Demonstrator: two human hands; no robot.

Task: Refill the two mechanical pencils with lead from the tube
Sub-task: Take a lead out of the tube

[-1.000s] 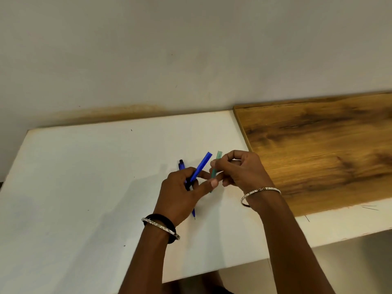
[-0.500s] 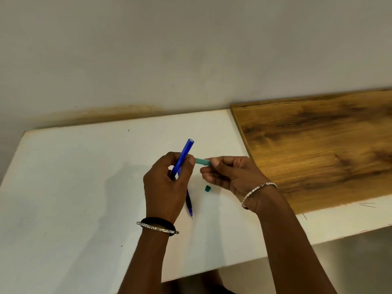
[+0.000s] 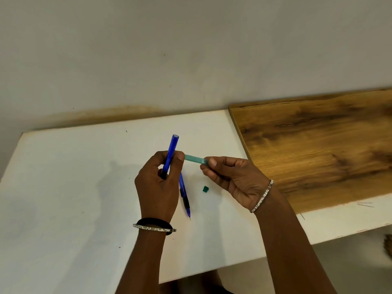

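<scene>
Two pencils in play: left hand fingers grip blue pencil upright, open end up for loading. Right hand fingers pinch green lead tube, mouth toward it. Cap, second pencil parked on surface.

Table left open; pencil, cap between hands.

In front of me a white table meets a pale wall, with a brownish stain along the joint. A brown wooden board lies on the table's right part.
</scene>
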